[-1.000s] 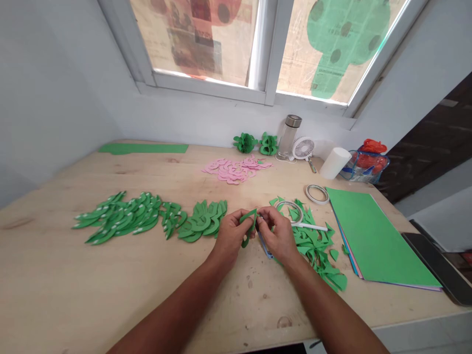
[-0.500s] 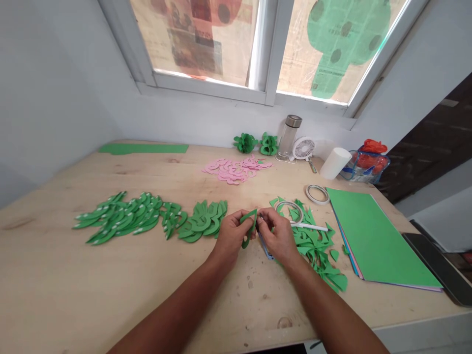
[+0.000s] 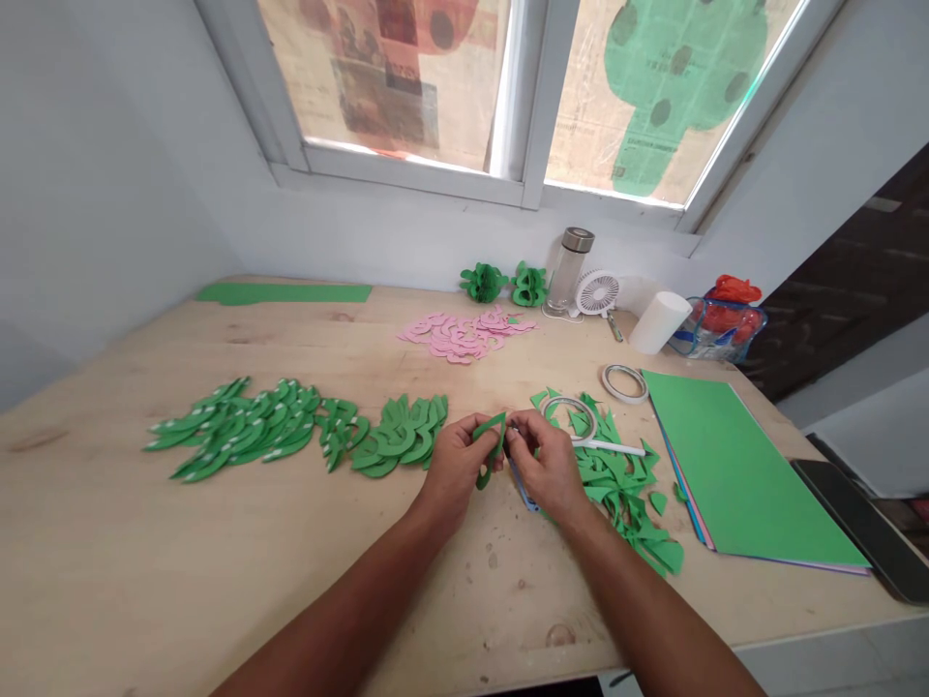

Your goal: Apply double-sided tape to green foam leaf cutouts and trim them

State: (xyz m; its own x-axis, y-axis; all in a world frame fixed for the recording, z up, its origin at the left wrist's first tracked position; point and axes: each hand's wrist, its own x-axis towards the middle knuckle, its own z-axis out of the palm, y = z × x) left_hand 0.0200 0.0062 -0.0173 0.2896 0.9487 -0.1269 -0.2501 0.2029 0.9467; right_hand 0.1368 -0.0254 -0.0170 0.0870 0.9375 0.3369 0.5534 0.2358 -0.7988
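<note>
My left hand (image 3: 456, 467) pinches a curved green paper cutout (image 3: 494, 426) between thumb and fingers. Close beside it, my right hand (image 3: 546, 460) has its fingertips pressed together near the cutout's edge; what they hold, if anything, is too small to make out. A bluish slim object (image 3: 524, 489) shows under the right hand, mostly covered by it. Just left of my left hand lies a pile of curved green cutouts (image 3: 399, 436). Farther left, more green cutouts (image 3: 247, 426) carry white tape pieces. Green paper scraps (image 3: 624, 489) lie right of my right hand.
A tape roll (image 3: 570, 419) and a white pen (image 3: 615, 447) rest on the scraps, with another tape roll (image 3: 624, 383) behind. Pink cutouts (image 3: 461, 337), a glass bottle (image 3: 570, 271) and a small fan (image 3: 598, 292) stand farther back. Coloured sheets (image 3: 747, 474) and a phone (image 3: 860, 528) lie right.
</note>
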